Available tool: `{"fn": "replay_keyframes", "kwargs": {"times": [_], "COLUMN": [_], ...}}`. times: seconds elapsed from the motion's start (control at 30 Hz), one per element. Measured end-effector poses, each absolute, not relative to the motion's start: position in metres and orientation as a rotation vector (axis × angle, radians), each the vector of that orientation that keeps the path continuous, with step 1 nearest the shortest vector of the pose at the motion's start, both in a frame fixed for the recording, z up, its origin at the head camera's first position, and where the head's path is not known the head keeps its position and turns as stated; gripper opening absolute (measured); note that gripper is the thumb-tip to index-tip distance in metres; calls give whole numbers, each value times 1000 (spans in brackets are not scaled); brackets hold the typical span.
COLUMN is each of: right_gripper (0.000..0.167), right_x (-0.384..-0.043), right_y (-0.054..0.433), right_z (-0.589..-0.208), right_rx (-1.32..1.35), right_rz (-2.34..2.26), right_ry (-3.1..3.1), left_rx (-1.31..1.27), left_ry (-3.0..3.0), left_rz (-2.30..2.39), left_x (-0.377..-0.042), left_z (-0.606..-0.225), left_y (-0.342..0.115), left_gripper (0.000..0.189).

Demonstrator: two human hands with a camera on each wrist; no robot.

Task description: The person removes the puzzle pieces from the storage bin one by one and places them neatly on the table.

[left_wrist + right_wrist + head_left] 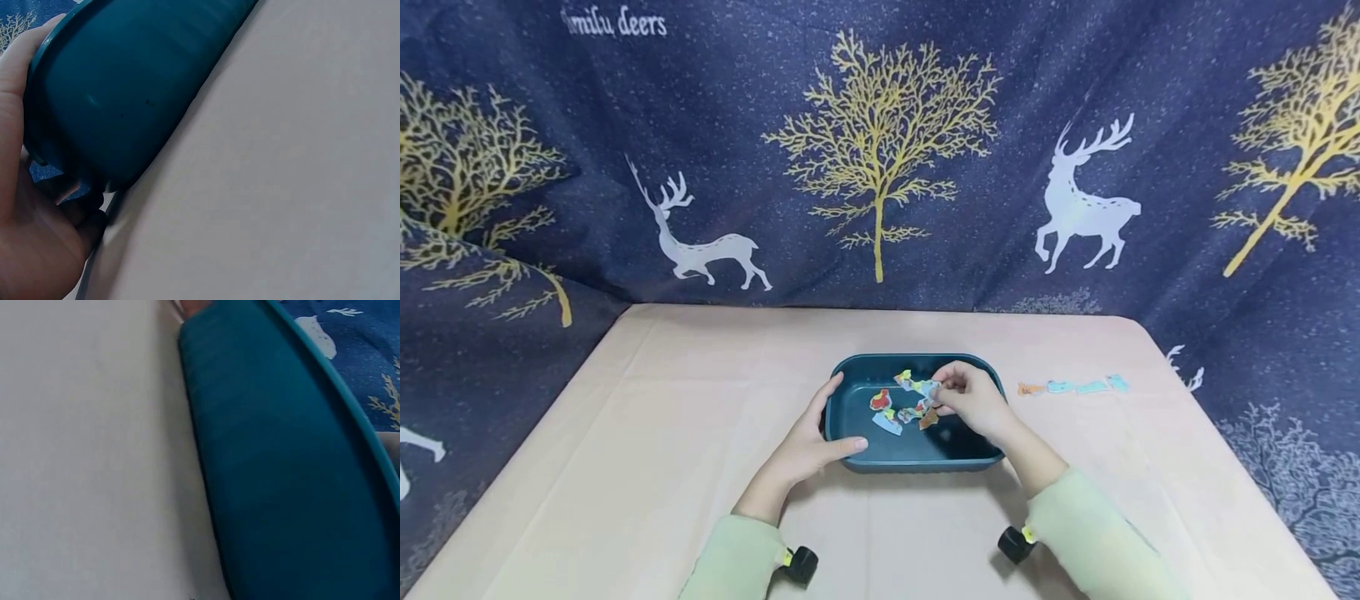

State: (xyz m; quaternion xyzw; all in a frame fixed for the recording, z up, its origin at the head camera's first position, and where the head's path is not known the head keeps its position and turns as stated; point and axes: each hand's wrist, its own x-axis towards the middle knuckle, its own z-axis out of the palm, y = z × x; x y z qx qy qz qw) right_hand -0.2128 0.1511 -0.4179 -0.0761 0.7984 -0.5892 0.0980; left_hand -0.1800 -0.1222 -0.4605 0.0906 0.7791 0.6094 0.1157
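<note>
The loose colourful cutouts lie around the middle of the dark teal tray, between the two hands. From the left, the left hand grips the tray, thumb over its near rim. The right hand reaches over the right side, its fingertips pinching a pale blue piece and hiding part of the tray's inside. Right of the tray, an orange cutout and three blue cutouts sit in a row on the pale table. Beyond the far edge hangs a navy cloth with white deer and golden trees.
</note>
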Motion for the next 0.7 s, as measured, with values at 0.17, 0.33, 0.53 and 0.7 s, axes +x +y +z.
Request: {"fn": "replay_keyframes", "kwargs": {"times": [0.17, 0.33, 0.53, 0.7], "right_gripper": [21, 25, 32, 34], "right_x": [-209, -204, -198, -196], "right_y": [161, 172, 185, 199], "right_z": [-416, -410, -405, -403], "right_rx": [-204, -211, -193, -111], "right_rz": [-1931, -2008, -2044, -2079], "right_ry": [2237, 2241, 2332, 2380], "left_rx": [271, 272, 277, 293], "left_ry": [2281, 2277, 2278, 2276], "left_rz": [1787, 1790, 1788, 1793], "left_x": [-180, -180, -181, -182], "left_z": [-462, -461, -463, -464], "left_y": [-122, -122, -122, -122], "left_gripper": [93, 93, 93, 93]}}
